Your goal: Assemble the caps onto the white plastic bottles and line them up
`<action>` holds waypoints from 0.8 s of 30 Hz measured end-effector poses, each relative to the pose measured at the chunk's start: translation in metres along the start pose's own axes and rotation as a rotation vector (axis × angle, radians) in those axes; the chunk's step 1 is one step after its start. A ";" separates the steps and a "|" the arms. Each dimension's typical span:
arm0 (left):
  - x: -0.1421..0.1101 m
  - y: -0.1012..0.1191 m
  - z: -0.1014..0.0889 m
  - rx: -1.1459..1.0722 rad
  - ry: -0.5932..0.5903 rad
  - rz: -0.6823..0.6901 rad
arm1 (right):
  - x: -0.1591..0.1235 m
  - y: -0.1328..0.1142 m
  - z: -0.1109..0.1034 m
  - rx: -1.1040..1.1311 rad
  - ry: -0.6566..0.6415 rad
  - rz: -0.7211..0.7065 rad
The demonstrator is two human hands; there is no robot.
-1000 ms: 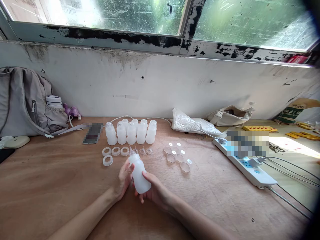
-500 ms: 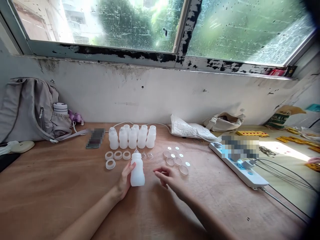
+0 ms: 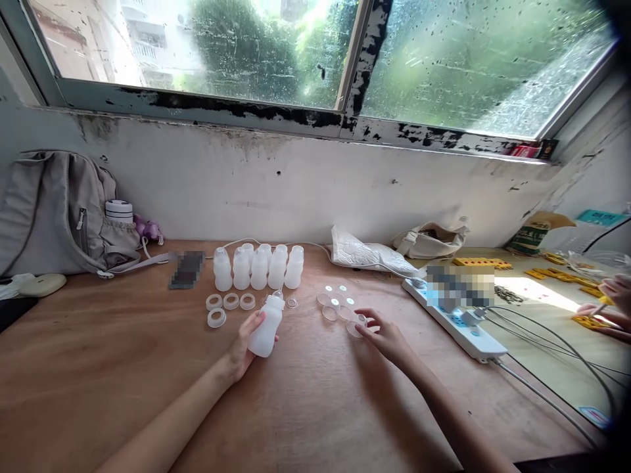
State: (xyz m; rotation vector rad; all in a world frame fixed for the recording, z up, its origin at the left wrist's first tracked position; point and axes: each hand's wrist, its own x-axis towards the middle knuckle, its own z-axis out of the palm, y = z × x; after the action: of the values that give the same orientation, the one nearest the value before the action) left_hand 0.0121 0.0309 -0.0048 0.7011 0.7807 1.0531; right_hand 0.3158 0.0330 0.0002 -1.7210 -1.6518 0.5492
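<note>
Left hand (image 3: 248,343) wrapped round a frosted baby bottle (image 3: 266,327), center of frame, tilted, clear nipple on top, held above the tabletop (image 3: 296,420). Right hand (image 3: 382,335), right of center, fingers part-curled at a clear dome cap (image 3: 352,330); can't tell from here if it's gripped. More clear caps (image 3: 329,313) just beyond. White collar rings (image 3: 216,318) left of center, bottle cluster (image 3: 259,269) standing behind.

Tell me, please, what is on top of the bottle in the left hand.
A clear, pointed teat tops the bottle in the left hand; the bottle's mouth underneath is covered.
</note>
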 end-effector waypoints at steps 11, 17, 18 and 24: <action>-0.005 0.009 -0.002 0.220 -0.172 0.015 | 0.003 -0.068 0.029 0.497 -0.029 -0.029; 0.001 0.012 -0.008 0.499 -0.111 0.144 | 0.014 -0.080 0.053 0.513 -0.058 -0.061; 0.003 0.012 -0.010 0.526 -0.100 0.153 | 0.014 -0.080 0.056 0.503 -0.071 -0.064; 0.008 0.015 -0.018 0.602 -0.075 0.170 | 0.015 -0.081 0.072 0.429 -0.136 -0.062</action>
State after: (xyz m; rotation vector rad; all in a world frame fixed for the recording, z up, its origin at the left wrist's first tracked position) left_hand -0.0079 0.0461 -0.0042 1.3303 0.9961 0.9367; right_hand 0.2100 0.0575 0.0112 -1.3395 -1.5347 0.9323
